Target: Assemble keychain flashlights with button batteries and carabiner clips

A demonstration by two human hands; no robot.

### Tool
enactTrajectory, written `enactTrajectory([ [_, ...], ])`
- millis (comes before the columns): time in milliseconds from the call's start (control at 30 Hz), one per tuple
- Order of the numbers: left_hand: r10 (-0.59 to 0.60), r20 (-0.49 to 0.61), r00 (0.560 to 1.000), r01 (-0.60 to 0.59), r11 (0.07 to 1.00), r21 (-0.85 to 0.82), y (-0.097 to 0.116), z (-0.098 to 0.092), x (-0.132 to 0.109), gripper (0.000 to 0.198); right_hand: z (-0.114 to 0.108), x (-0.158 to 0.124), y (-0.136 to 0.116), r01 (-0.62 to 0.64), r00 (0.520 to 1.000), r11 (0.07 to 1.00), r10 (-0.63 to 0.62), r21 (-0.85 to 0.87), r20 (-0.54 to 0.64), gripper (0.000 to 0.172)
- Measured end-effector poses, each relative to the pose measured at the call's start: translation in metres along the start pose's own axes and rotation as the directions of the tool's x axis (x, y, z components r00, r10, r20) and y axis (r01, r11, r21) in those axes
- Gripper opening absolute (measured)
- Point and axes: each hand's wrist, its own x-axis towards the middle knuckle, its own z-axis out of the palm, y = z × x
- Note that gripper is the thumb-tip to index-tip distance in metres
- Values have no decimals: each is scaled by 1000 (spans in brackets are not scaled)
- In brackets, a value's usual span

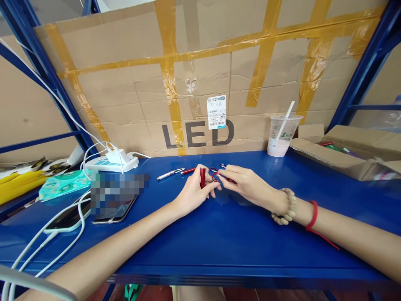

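Head camera: pinching a small red barrel (202,177) upright in the left hand (194,192), gripping a red clip (214,174) in the right hand (247,184), just beside it, mid blue bench (219,242). Probably feeling light, stiff, slippery; taking hold mid-barrel. Facing taped cardboard (131,83); seeing a cup (282,136) standing far right.

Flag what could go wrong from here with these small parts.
1. The red tube is pinched by the left hand while the right hand holds a red loop beside it; either could slip.
2. The loose silver pen lies nearby and might roll if bumped.
3. The cup stands beyond the right hand; a spill is possible.
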Motion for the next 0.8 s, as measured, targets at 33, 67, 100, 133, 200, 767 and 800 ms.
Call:
enactTrajectory([
  [33,0,11,1000,0,1000,-4,0,0,0,28,1,0,-1,-7,1000,1000,7,25,-8,29],
  [67,1,18,1000,0,1000,-9,0,1,-1,28,2,0,-2,-17,1000,998,19,57,-22,29],
  [100,3,22,1000,-3,1000,-16,0,2,-1,28,3,1,-3,-30,999,995,34,94,-41,29],
  [133,5,21,1000,-5,1000,-25,0,2,-1,28,4,1,-4,-41,997,991,50,129,-62,30],
  [200,3,9,1000,-3,999,-44,1,2,-1,29,7,2,-7,-64,991,979,85,192,-101,31],
  [767,-102,27,994,104,991,-79,-4,2,1,38,3,6,0,-232,968,954,246,191,-50,32],
  [800,-98,-5,995,97,992,-85,-4,1,2,39,2,5,6,-263,964,953,267,150,-11,31],
])
